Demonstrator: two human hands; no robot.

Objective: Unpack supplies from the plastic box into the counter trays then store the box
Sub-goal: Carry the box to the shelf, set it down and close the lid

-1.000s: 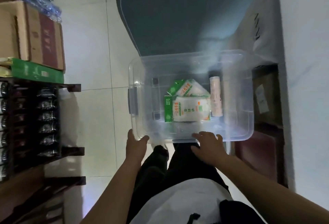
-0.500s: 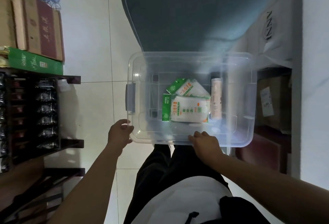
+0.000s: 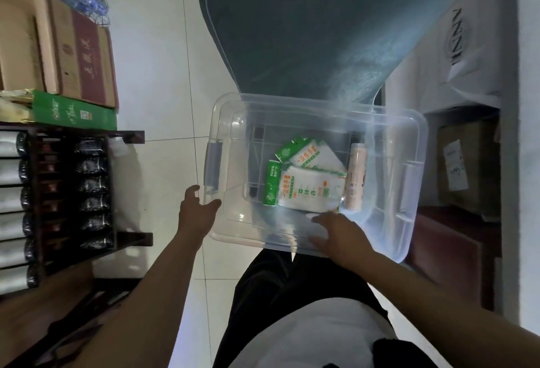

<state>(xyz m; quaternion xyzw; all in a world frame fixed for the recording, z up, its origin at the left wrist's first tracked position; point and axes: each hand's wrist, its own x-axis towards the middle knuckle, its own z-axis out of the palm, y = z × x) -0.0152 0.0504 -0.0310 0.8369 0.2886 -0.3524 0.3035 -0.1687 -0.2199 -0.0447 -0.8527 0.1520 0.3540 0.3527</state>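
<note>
The clear plastic box (image 3: 420, 136) is open in front of my legs. On its bottom lie two green-and-white packets (image 3: 309, 192), one partly over the other. A pale pinkish roll (image 3: 355, 177) lies just to their right. My right hand (image 3: 342, 236) is on the box's near rim, with its fingers curled over the edge. My left hand (image 3: 195, 212) is at the near-left corner below the grey side handle (image 3: 213, 166). Its fingers are spread and its thumb reaches the rim.
A large blue-grey rounded panel (image 3: 306, 31) rises behind the box. On the left stand a dark rack of bottles (image 3: 87, 186), cardboard cartons (image 3: 73, 52) and a green box (image 3: 73, 113). At right are a white printed package (image 3: 455, 46) and a carton (image 3: 464, 169) beneath it. White tile floor (image 3: 157, 75) lies between.
My left hand came off the near rim, swung out to the left, and is now back at the box's near-left corner. The right hand stayed on the near rim.
</note>
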